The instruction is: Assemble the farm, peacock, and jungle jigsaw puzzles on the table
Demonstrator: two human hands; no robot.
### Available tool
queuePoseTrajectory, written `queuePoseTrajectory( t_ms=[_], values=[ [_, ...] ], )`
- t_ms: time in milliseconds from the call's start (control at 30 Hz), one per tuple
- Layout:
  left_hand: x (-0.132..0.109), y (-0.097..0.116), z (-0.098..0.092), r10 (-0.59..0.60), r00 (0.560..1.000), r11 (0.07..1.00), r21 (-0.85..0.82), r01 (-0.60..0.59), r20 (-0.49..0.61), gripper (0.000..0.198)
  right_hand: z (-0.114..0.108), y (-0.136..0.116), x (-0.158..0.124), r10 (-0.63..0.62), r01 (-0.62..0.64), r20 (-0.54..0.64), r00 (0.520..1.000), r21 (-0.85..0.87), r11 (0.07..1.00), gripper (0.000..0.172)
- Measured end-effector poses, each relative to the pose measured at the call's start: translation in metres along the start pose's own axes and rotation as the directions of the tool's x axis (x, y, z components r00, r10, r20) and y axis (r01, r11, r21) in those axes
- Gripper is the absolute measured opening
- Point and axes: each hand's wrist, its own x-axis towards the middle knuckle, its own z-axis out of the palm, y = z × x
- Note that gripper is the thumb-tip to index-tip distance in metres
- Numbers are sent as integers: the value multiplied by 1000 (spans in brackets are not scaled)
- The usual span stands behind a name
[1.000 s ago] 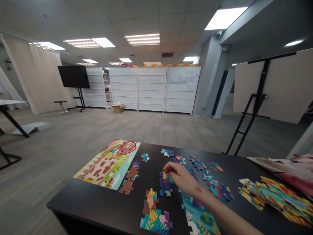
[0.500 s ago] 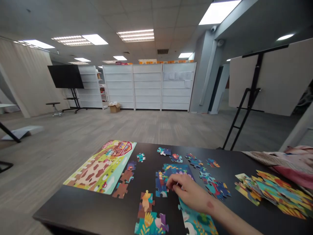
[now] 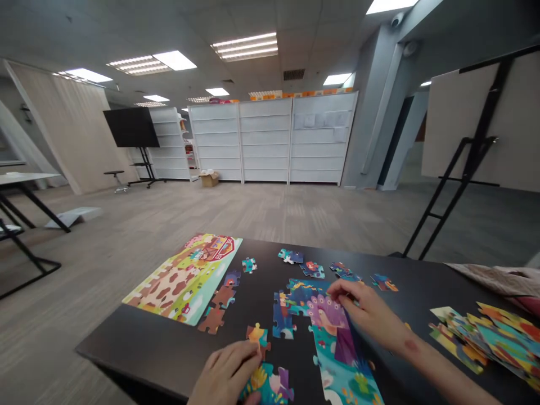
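My right hand (image 3: pixel 367 315) rests with its fingers apart on the top edge of a joined jigsaw section showing a peacock (image 3: pixel 329 318). The section's lower end runs to the table's near edge. My left hand (image 3: pixel 225 374) sits at the bottom, its fingers against a flowered teal puzzle cluster (image 3: pixel 268 385) and just below an orange-and-brown piece (image 3: pixel 257 337). Whether it grips a piece is hidden. Loose puzzle pieces (image 3: pixel 291 256) lie scattered across the black table (image 3: pixel 139 349). A finished barnyard puzzle (image 3: pixel 181 281) lies at the left.
A stack of colourful puzzle pieces (image 3: pixel 481 337) lies at the table's right, beside patterned fabric (image 3: pixel 493 274). Beyond the table are a carpeted floor (image 3: pixel 295 214), a black-legged easel board (image 3: pixel 468 169), white shelving (image 3: pixel 265 140) and a wall screen (image 3: pixel 131 127).
My right hand has moved right, off the dark blue pieces and onto the peacock section, which now shows fully. My left hand has come into view at the bottom. The view has shifted slightly.
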Motion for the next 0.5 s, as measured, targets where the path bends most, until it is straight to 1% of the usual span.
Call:
queuePoseTrajectory(
  t_ms=[33, 100, 233, 333, 400, 500],
  values=[
    [2, 0, 0, 8, 1000, 1000, 18, -8, -14, 35, -2, 5, -3, 0, 0, -17, 1000, -23, 1000, 24],
    [5, 0, -1, 1, 1000, 1000, -2, -2, -14, 31, -3, 13, -10, -3, 1, -40, 999, -65, 998, 25],
    [13, -8, 6, -26, 998, 990, -139, 34, 61, 24, -1, 17, -16, -35, 31, -32, 999, -131, 991, 30],
    [17, -20, 15, -55, 997, 972, -226, 67, 60, 28, 4, 16, -18, -47, 47, 3, 999, -146, 988, 32],
    [16, -27, 19, -56, 995, 969, -237, 75, 84, 26, 9, 16, -19, -55, 59, 25, 998, -150, 987, 31],
    [8, -34, 21, -75, 991, 979, -183, 94, 112, 20, 14, 19, -20, -69, 71, 18, 997, -156, 985, 28]
  ],
)
